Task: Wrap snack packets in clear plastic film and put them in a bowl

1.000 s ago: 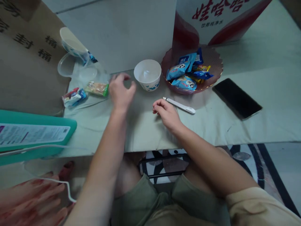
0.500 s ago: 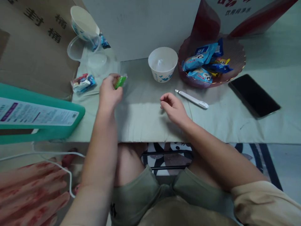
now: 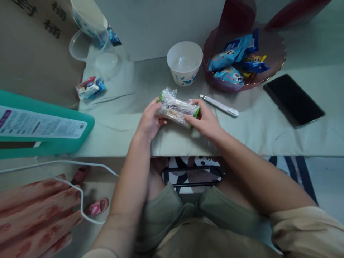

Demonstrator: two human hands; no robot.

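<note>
A clear plastic-wrapped snack pack (image 3: pixel 176 107) with green ends is held up between both hands over the front of the table. My left hand (image 3: pixel 151 118) grips its left end, and my right hand (image 3: pixel 204 117) grips its right end with the thumb across the front. Exactly what lies inside the crinkled wrapper is hard to make out. Just behind it stands a white paper bowl (image 3: pixel 185 64) with a blue pattern, its visible inside bare. Right of the bowl, a white utility knife (image 3: pixel 219 106) lies close to my right hand.
A pinkish glass bowl (image 3: pixel 276 71) holds several blue snack packets (image 3: pixel 227 59). A black phone (image 3: pixel 294 100) lies at the right. Leftward are another wrapped pack (image 3: pixel 90 87), a clear plastic lid (image 3: pixel 106 61), a tilted paper bowl (image 3: pixel 88 16) and a green container (image 3: pixel 87 125). White cable (image 3: pixel 80 193) hangs below.
My left hand has come from the table's left side to the middle with the green-ended pack. My right hand, empty before, now grips the pack's other end. The view has shifted slightly.
</note>
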